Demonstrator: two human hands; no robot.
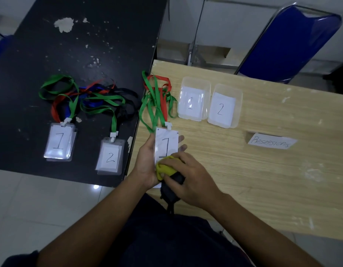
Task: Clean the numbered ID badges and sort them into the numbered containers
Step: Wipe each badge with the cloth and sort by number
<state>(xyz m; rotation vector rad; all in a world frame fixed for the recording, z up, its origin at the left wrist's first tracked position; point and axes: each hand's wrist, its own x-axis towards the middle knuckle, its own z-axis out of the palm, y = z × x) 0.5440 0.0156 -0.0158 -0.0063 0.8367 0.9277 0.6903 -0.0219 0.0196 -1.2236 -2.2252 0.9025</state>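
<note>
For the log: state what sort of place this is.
Likely an office reception: a paper sign reads roughly "Resepsionis", lanyard badges lie in stacks, and a blue chair stands behind the wooden table.

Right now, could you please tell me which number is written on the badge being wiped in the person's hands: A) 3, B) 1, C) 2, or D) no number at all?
B: the badge held in the left hand shows a handwritten 1, while the right hand grips a yellow cloth against its lower part.
</note>
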